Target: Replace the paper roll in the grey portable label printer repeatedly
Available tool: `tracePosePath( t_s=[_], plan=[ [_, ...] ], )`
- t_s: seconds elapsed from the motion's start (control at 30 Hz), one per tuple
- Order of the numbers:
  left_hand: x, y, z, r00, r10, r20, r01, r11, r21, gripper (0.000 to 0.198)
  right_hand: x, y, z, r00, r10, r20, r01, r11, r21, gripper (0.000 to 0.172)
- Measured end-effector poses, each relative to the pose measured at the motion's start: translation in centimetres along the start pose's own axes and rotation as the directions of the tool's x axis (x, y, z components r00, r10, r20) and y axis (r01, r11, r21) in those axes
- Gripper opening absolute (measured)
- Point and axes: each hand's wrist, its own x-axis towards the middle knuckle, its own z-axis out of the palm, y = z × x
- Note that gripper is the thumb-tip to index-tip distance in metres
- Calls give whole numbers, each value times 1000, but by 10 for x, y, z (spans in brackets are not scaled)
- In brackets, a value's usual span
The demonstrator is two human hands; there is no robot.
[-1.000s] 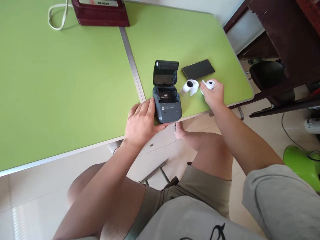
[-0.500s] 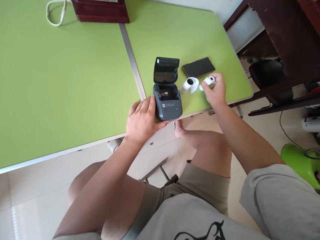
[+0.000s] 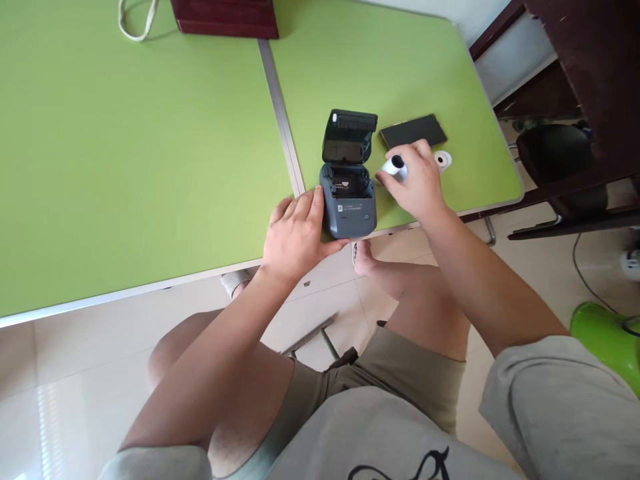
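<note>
A dark grey label printer (image 3: 350,220) stands on the green table near its front edge. Its lid (image 3: 350,137) is raised, and the paper bay inside shows. My left hand (image 3: 297,233) holds the printer, fingers along its left side and thumb at its front lower edge. Just right of the printer, my right hand (image 3: 417,177) is closed on a white paper roll (image 3: 394,167) with a dark core hole. A smaller white paper roll (image 3: 442,160) lies on the table beyond that hand. The black phone (image 3: 415,131) is behind my right hand, partly covered by it.
A dark red object (image 3: 225,19) with a white cord (image 3: 137,30) sits at the table's far side. A metal strip (image 3: 280,113) runs across the green tabletop (image 3: 175,153). To the right are a dark chair (image 3: 560,170) and a bright green bin (image 3: 600,340).
My right hand has let go of the smaller roll, which now lies to the right, and has moved left onto the other paper roll. My left hand stays at the printer; the view has shifted.
</note>
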Motion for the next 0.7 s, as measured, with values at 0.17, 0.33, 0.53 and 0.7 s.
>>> tracePosePath(
  t_s=[0.17, 0.33, 0.53, 0.7],
  plan=[
    [0, 2, -1, 1000, -5, 3, 5, 1000, -5, 105, -18, 6, 4, 994, 13, -107, 13, 971, 238, 45],
    [0, 3, -1, 1000, -20, 13, 20, 1000, -12, 108, -26, -20, -15, 982, 5, -187, 71, 915, 396, 45],
    [0, 4, -2, 1000, -21, 15, 21, 1000, -18, 107, -9, -62, -40, 961, -276, -3, 269, 935, 233, 49],
    [1, 4, -2, 1000, -21, 11, 22, 999, -30, 106, 6, -68, -28, 948, -272, 167, 250, 958, 141, 49]
  ],
)
